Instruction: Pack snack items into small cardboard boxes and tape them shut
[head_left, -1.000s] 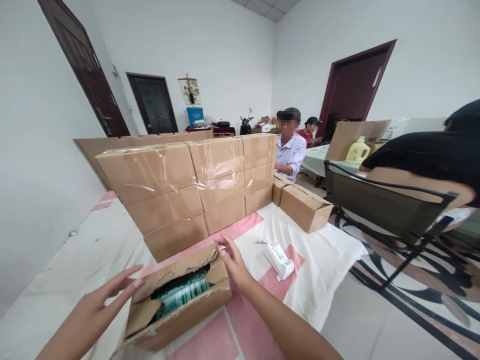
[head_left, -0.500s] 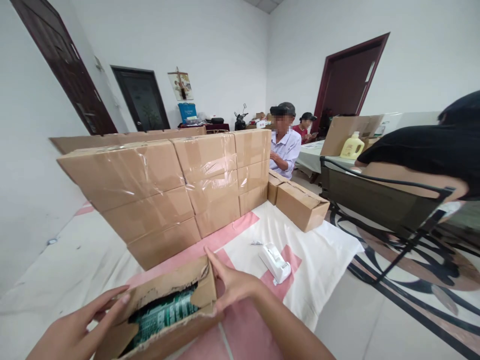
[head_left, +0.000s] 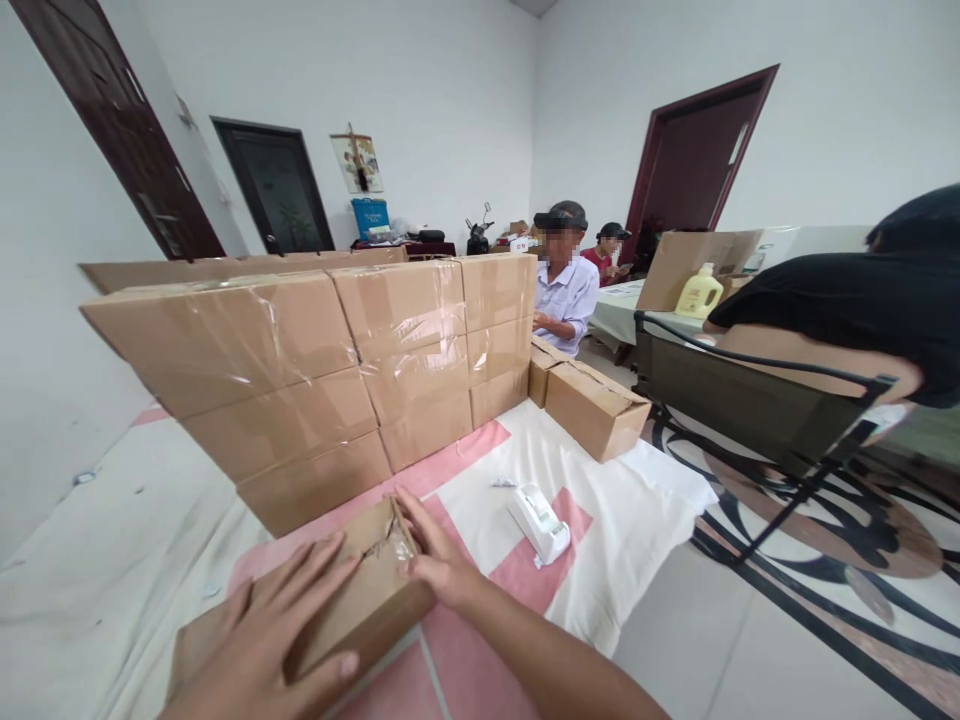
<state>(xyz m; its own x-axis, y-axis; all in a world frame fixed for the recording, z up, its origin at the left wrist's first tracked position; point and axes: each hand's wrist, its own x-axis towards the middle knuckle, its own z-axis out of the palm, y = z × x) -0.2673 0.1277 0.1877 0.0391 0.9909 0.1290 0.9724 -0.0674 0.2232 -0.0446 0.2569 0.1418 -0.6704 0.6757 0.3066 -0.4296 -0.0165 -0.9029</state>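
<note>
A cardboard box [head_left: 367, 600] lies in front of me with its top flaps folded down, so its contents are hidden. My left hand [head_left: 274, 620] rests flat across the top, fingers spread over the flaps. At the box's right end, my right hand [head_left: 435, 555] grips the corner, the thumb on the near side and the fingers along the far edge. A bit of clear tape shows on that end of the box. To the right, a white tape dispenser [head_left: 538, 522] sits on the pink and white cloth [head_left: 592, 480].
Stacked taped cardboard boxes [head_left: 277, 360] form a wall just beyond my hands. Two more boxes [head_left: 596, 405] stand at the table's far right. A person [head_left: 566, 285] sits behind them; another in black sits on a folding chair [head_left: 750, 390] at the right.
The box's flaps have come down over the green-printed contents that showed before. My left hand has moved from the box's left edge onto its top; my right hand stays at the right end.
</note>
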